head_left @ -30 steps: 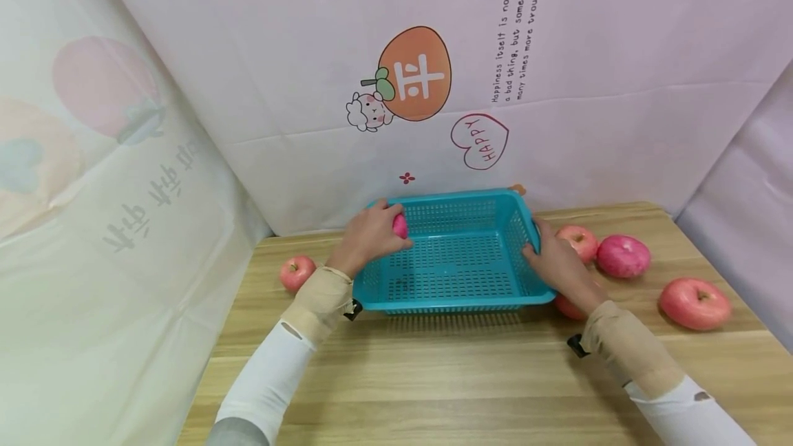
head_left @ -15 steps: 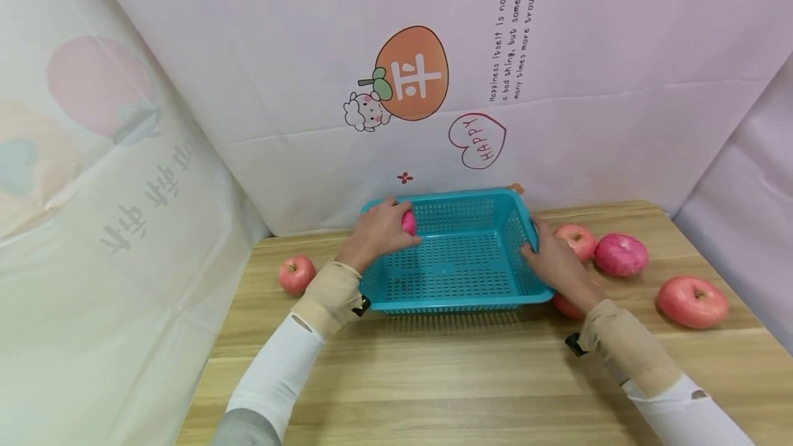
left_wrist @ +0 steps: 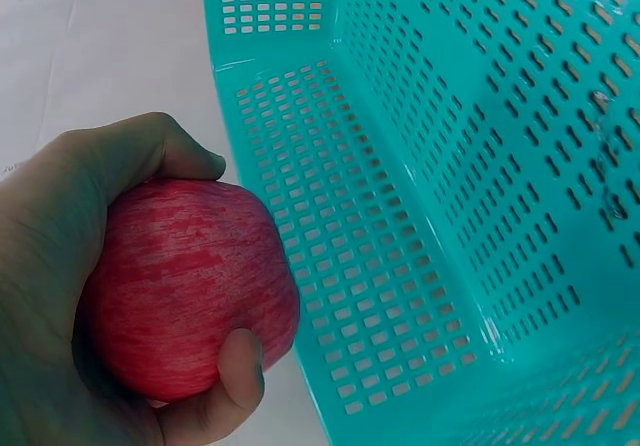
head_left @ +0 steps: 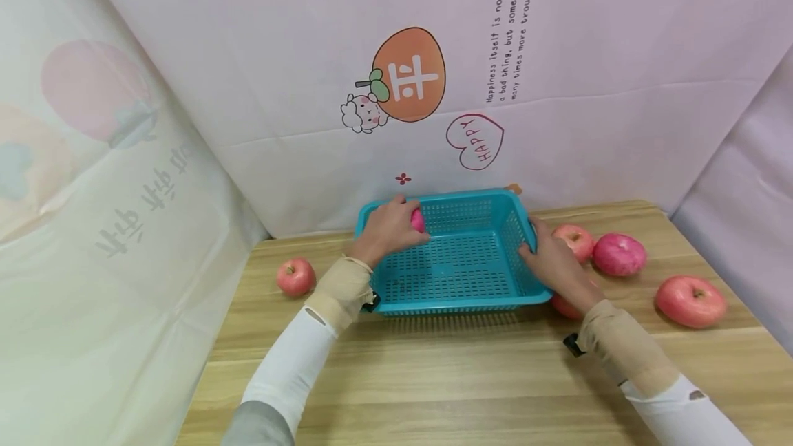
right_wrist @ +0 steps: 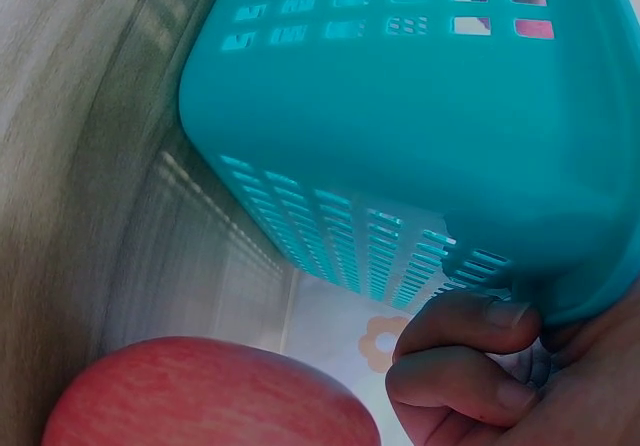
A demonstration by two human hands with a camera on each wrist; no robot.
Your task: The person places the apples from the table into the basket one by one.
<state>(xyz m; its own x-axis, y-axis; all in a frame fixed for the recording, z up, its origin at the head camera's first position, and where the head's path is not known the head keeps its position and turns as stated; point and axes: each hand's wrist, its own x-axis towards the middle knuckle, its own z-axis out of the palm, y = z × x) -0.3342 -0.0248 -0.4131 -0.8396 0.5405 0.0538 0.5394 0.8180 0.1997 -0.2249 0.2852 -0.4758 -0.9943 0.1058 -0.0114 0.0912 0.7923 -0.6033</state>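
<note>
My left hand (head_left: pixel 390 229) grips a pinkish-red apple (left_wrist: pixel 195 286) above the left part of a teal plastic basket (head_left: pixel 446 307). In the left wrist view the fingers and thumb wrap round the apple, which overlaps the basket's rim. Across the basket, my right hand (head_left: pixel 554 260) holds its right end wall, thumb on the inner side and fingers curled under the rim outside. Slotted holes cover the basket's walls and floor, and no fruit lies inside. Close to the right hand sits a red apple (right_wrist: pixel 210 396), partly hidden by that hand in the head view.
On the wooden table (head_left: pixel 464 384), a small apple (head_left: pixel 295 277) lies left of the basket. To the right are another apple (head_left: pixel 575 243), a magenta mottled fruit (head_left: pixel 619 255) and a wide red apple (head_left: pixel 690 301). A printed white cloth (head_left: pixel 279 88) hangs right behind the basket.
My left hand has moved right with the apple, from the basket's left rim to farther over its inside. The right hand keeps its hold on the right end.
</note>
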